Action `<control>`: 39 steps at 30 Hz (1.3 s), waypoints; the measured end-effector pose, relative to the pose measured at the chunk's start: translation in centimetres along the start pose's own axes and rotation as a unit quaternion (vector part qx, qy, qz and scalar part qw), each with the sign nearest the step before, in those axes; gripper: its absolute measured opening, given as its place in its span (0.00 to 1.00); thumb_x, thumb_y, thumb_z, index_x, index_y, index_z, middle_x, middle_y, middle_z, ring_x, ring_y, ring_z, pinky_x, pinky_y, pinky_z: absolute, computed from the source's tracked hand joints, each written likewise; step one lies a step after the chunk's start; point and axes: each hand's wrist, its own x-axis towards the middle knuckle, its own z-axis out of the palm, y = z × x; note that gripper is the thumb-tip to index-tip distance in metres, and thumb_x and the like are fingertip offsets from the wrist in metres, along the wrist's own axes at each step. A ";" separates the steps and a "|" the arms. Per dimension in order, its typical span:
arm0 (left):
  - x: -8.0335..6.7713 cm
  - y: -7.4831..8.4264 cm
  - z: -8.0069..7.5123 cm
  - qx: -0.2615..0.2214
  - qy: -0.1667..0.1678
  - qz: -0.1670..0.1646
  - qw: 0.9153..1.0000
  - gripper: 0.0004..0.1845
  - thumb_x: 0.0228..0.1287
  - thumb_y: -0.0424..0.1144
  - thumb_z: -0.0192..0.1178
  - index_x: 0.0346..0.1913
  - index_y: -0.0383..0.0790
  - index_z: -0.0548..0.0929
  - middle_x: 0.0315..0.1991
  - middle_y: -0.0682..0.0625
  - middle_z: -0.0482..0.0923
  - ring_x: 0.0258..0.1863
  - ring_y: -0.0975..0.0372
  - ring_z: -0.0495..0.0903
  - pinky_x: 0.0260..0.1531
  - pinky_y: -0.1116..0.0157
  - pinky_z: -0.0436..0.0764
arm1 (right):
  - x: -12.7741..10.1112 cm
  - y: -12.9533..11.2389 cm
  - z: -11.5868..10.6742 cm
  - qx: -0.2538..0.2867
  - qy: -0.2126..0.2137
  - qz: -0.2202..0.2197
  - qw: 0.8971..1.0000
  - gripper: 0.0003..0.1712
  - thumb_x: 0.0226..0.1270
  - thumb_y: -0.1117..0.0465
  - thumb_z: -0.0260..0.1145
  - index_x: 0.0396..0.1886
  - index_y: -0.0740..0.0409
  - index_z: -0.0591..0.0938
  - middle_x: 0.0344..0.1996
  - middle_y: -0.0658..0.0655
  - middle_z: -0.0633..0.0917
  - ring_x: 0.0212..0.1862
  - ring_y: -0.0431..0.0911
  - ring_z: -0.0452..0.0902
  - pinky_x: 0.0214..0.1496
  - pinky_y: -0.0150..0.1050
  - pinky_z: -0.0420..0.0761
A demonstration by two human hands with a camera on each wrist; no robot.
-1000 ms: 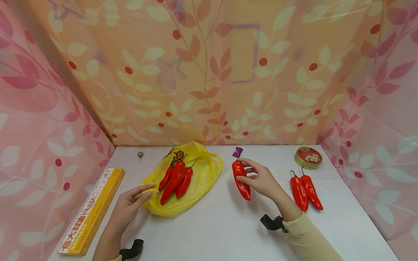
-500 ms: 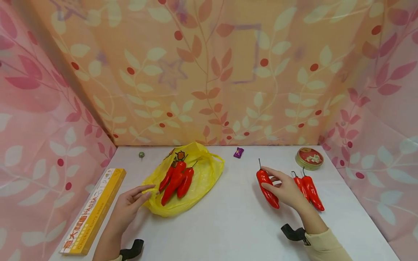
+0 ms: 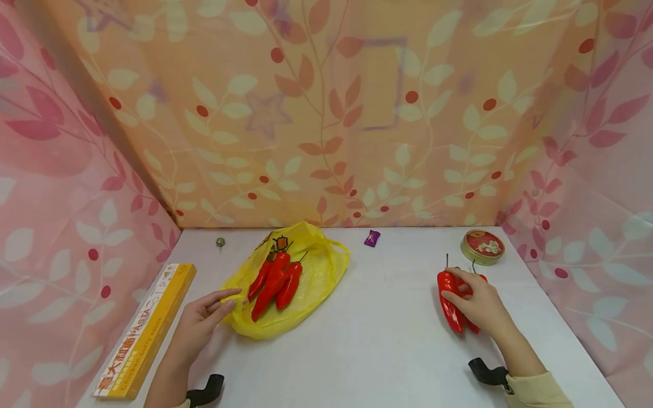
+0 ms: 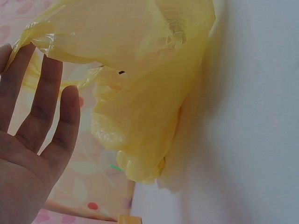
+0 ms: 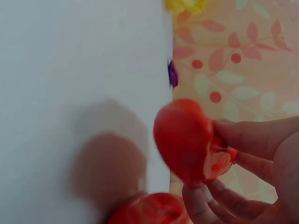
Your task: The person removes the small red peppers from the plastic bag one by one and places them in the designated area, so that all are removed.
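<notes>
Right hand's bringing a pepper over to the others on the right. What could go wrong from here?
1. The right hand holds the pepper right over the peppers on the table; setting it down may knock or roll them.
2. The tin stands close behind; a nudged pepper could bump it.
3. The left hand only touches the bag rim, so the bag could slump and spill its peppers.

Red peppers [image 3: 451,300], yellow bag [image 3: 306,283], leaf-patterned pink-orange backdrop [image 3: 357,113]
</notes>
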 end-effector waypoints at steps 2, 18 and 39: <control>-0.1 0.0 0.0 0.000 0.002 0.003 1.000 0.21 0.73 0.45 0.62 0.62 0.37 0.81 0.48 0.46 0.88 0.41 0.66 0.75 0.46 0.78 0.79 | 0.1 0.6 0.1 -0.017 0.001 -0.003 1.000 0.37 0.63 0.55 0.74 0.70 0.58 0.72 0.53 0.69 0.80 0.50 0.59 0.75 0.42 0.56 0.86; -0.1 0.2 0.1 0.004 0.008 0.004 1.000 0.21 0.72 0.44 0.62 0.62 0.38 0.82 0.45 0.47 0.89 0.41 0.65 0.75 0.43 0.77 0.79 | 1.3 1.6 1.0 -0.083 -0.020 -0.006 0.996 0.38 0.62 0.55 0.75 0.70 0.57 0.72 0.60 0.75 0.72 0.58 0.71 0.69 0.46 0.68 0.81; -0.1 -0.3 -0.1 -0.004 0.001 0.011 1.000 0.21 0.73 0.44 0.61 0.62 0.37 0.81 0.50 0.44 0.88 0.42 0.67 0.78 0.48 0.78 0.79 | 1.4 1.3 1.0 -0.104 -0.028 -0.007 0.994 0.40 0.59 0.54 0.77 0.69 0.58 0.74 0.59 0.76 0.73 0.57 0.71 0.70 0.44 0.67 0.82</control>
